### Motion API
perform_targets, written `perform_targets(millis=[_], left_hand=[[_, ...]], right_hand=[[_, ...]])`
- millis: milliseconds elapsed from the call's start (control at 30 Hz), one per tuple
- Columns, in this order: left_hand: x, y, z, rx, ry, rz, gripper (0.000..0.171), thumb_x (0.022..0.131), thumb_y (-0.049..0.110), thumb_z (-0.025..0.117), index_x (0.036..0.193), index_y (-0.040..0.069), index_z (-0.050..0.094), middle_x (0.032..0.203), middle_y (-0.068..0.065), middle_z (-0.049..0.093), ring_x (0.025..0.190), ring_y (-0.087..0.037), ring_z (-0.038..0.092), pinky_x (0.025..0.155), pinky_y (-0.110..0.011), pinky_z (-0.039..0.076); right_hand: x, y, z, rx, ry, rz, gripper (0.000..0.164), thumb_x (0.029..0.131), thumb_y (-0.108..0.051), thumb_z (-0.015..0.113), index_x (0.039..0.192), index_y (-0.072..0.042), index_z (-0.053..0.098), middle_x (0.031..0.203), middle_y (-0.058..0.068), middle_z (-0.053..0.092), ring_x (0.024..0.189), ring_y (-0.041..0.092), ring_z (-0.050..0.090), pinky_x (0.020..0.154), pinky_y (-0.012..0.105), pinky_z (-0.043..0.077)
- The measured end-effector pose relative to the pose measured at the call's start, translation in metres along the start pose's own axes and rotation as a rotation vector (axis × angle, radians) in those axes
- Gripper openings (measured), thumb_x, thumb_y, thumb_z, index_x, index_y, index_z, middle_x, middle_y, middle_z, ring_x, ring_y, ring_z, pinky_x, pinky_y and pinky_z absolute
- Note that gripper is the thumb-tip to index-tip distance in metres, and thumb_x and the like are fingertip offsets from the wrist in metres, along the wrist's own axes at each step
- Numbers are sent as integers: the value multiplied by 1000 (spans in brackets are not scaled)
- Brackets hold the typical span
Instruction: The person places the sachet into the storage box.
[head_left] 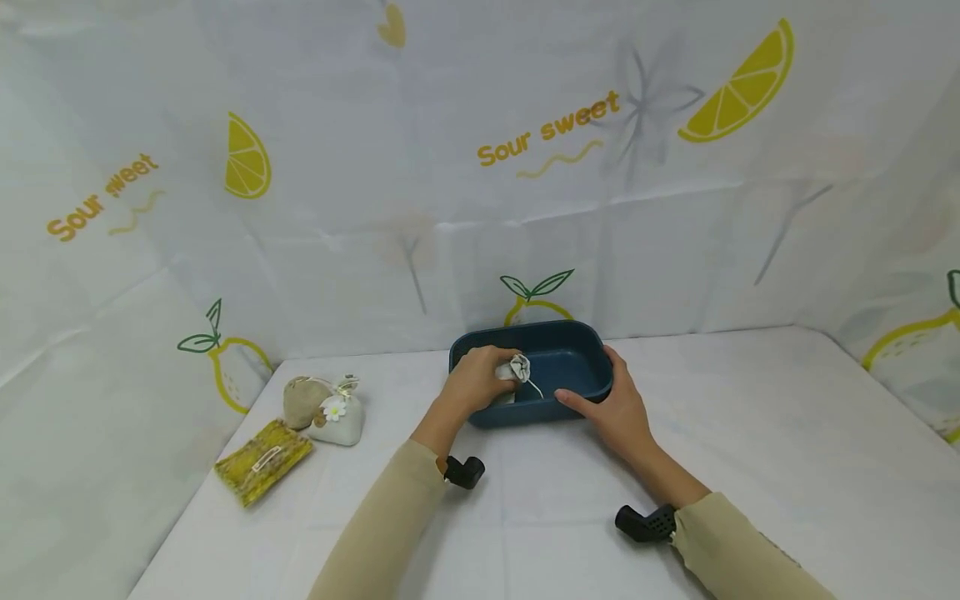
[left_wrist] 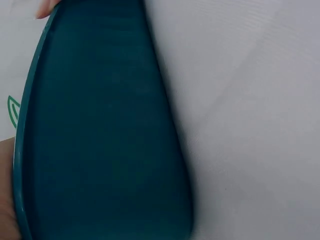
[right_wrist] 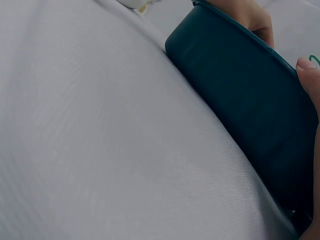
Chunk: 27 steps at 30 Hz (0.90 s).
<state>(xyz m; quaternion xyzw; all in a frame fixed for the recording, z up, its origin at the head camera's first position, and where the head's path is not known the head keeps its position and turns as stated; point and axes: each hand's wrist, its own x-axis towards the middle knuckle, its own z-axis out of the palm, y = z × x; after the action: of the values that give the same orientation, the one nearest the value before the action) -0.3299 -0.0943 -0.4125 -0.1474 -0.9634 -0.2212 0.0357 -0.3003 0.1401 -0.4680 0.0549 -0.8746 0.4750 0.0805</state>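
A dark blue rectangular basin (head_left: pixel 567 367) stands on the white-covered table near its back edge. My left hand (head_left: pixel 474 379) reaches over the basin's left part and grips a small pale pouch (head_left: pixel 519 367) by its gathered top, a thin white string hanging from it. The fingers cover most of the pouch. At the basin's right end, my right hand (head_left: pixel 621 417) holds the wall, thumb over the front rim and fingers around the outer side. In the right wrist view the right thumb (right_wrist: pixel 309 75) lies at the rim; the left wrist view mostly shows the basin's outer wall (left_wrist: pixel 105 120).
On the table's left side sit a brown pouch (head_left: pixel 303 402) and a white pouch (head_left: pixel 341 425) with a flower on it. A yellow patterned packet (head_left: pixel 262 462) lies in front of them. Behind the basin hangs a lemon-printed white cloth (head_left: pixel 450 275).
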Motion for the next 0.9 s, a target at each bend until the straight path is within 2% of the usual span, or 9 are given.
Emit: perform_targets(millis=[200, 367, 433, 533, 633, 700, 833, 900], left_hand=[[2, 0, 1, 40, -52, -33, 49, 88, 25, 80, 136, 26, 66, 132, -2, 70, 119, -24, 66, 98, -43, 55], [3, 1, 1, 53, -66, -42, 51, 89, 26, 79, 138, 27, 65, 132, -1, 70, 116, -22, 67, 96, -42, 55], [3, 2, 1, 57, -70, -35, 54, 89, 29, 80, 140, 27, 63, 132, -2, 69, 113, -22, 67, 94, -41, 55], [1, 3, -3, 66, -71, -41, 63, 88, 38, 79, 146, 28, 56, 139, -4, 64, 121, -24, 63, 100, -44, 53], [-6, 2, -10, 31, -64, -59, 71, 87, 46, 78, 150, 27, 50, 148, -5, 56, 133, -27, 56, 108, -48, 48], [-14, 1, -17, -34, -51, -67, 71, 89, 48, 76, 151, 26, 49, 152, -5, 52, 139, -28, 51, 112, -50, 46], [-31, -3, -34, -161, -3, -35, 68, 90, 45, 75, 149, 23, 51, 154, -5, 50, 144, -29, 46, 114, -53, 43], [-40, -8, -42, -174, 27, -13, 68, 89, 44, 76, 149, 23, 51, 154, -4, 50, 146, -29, 44, 115, -53, 42]], right_hand=[[0, -2, 0, -3, -10, 2, 112, 84, -53, 77, 163, -11, 9, 168, 18, 21, 154, 41, 25, 120, 63, 27], [-1, -3, -1, -4, -10, 9, 112, 84, -53, 77, 163, -11, 9, 168, 19, 21, 153, 41, 25, 120, 63, 27], [0, -2, 0, -6, -6, 9, 112, 84, -53, 77, 163, -12, 9, 168, 18, 22, 153, 41, 26, 120, 64, 27], [0, -1, 1, -6, -4, 9, 112, 84, -53, 77, 163, -11, 10, 168, 19, 22, 153, 42, 26, 120, 64, 27], [1, -1, 2, -7, -13, 12, 112, 84, -53, 77, 163, -11, 9, 168, 19, 22, 153, 42, 26, 120, 64, 28], [1, -2, 3, -7, -18, 13, 113, 84, -54, 77, 163, -11, 9, 168, 19, 22, 153, 42, 26, 120, 64, 28], [1, -2, 1, -8, -8, 9, 112, 84, -54, 77, 163, -12, 10, 168, 19, 22, 152, 42, 27, 119, 65, 28], [2, -2, 0, -11, -2, 7, 112, 84, -54, 77, 163, -12, 10, 167, 19, 23, 152, 43, 27, 119, 65, 28]])
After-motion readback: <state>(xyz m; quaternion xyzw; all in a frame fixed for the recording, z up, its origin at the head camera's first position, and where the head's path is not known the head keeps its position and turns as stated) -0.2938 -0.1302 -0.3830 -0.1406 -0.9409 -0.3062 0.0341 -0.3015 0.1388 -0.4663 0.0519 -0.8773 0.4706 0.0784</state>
